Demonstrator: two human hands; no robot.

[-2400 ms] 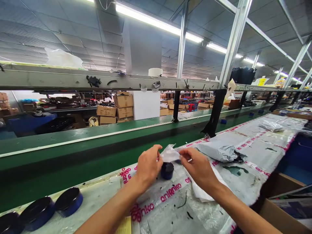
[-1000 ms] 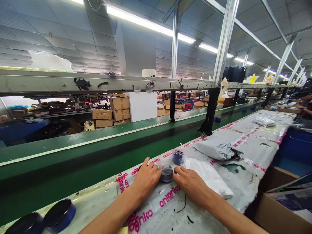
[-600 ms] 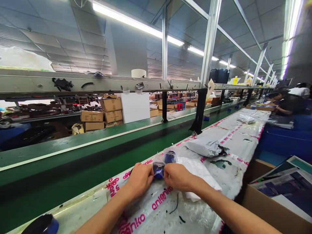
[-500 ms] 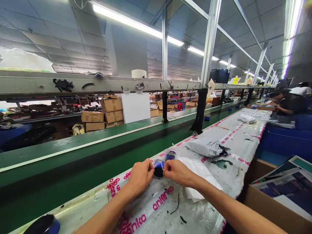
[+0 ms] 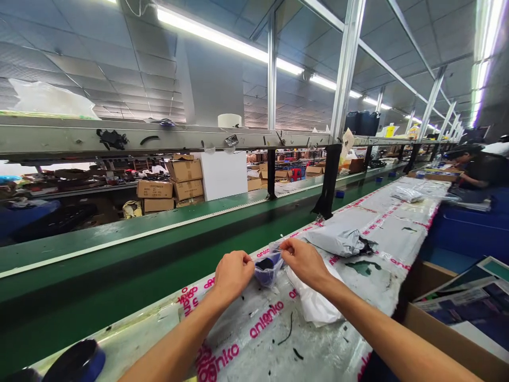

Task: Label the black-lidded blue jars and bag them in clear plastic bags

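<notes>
A small blue and black round item (image 5: 265, 269) sits inside a clear plastic bag between my two hands, over the covered bench. My left hand (image 5: 235, 271) pinches the bag's left edge, its fingers closed. On the other side, my right hand (image 5: 300, 255) has thumb and fingertips pressed together on the bag's upper right edge. White plastic sheets or bags (image 5: 316, 300) lie just under and beside my right forearm. At the lower left corner rests a dark round piece with a blue rim (image 5: 75, 362), with part of another beside it.
A green conveyor belt (image 5: 131, 270) runs behind the bench. Further right lie a grey-white plastic package (image 5: 334, 237) and another clear-wrapped bundle (image 5: 409, 194). An open cardboard box (image 5: 449, 339) stands at lower right. A person (image 5: 477, 167) sits at the far right.
My right hand has risen and moved slightly right, stretching the clear bag, which now encloses the blue item. The white plastic beside my right hand has shifted. The view has turned slightly left.
</notes>
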